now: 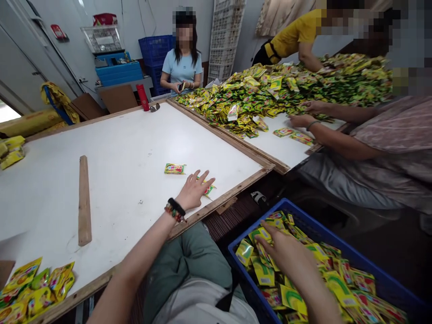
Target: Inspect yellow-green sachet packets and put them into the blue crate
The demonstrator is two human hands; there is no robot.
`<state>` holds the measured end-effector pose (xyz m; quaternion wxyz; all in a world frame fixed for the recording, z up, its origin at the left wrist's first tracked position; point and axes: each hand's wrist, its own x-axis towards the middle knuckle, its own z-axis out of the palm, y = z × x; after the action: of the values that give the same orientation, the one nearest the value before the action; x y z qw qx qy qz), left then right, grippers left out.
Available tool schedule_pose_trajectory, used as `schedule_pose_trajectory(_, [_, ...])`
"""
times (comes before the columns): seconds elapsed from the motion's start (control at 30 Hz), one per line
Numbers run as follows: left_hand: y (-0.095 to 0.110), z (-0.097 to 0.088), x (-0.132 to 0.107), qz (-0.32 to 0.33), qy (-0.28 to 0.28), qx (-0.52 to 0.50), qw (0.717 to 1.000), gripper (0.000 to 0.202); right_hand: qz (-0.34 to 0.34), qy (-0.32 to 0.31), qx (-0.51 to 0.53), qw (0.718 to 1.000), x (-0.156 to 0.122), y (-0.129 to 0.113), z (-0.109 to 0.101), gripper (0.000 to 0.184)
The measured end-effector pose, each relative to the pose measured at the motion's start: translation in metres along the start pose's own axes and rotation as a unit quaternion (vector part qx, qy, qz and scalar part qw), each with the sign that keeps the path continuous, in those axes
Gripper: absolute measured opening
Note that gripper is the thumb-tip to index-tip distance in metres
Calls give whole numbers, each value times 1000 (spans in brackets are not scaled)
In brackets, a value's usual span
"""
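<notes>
A careless sweep of the open left hand [194, 191] could push the yellow sachet [209, 190] off the white counter [128, 148]; the right hand's [283, 249] grip in the blue crate [324, 229] is unclear.

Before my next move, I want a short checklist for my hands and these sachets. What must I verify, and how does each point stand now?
1. Right hand on the sachets in the blue plastic crate: ok.
2. Left hand on the white table, touching a yellow sachet: ok.
3. Second sachet lying flat, apart from the left hand: ok.
4. Wooden stick on the table, away from both hands: ok.
5. Sachet seals intact: cannot tell.
</notes>
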<state>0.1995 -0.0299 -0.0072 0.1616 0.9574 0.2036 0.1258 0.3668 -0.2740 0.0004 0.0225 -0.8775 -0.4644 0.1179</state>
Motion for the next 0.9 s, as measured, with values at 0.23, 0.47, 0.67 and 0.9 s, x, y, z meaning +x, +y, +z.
schedule_pose_trajectory(0.23, [-43, 1, 14, -60, -38, -22, 997, 38, -203, 57, 316, 925, 9, -72, 19, 39])
schedule_pose_trajectory(0.47, [16, -3, -61, -175, 238, -94, 951, 58, -154, 21, 635, 756, 36, -138, 28, 50])
schedule_pose_trajectory(0.67, [53, 47, -100, -198, 434, -105, 873, 37, -102, -138, 787, 593, 33, -183, 30, 41])
schedule_pose_trajectory(0.9, [44, 57, -106, -223, 370, -179, 884, 47, -341, -36, 561, 754, 29, -166, 15, 33])
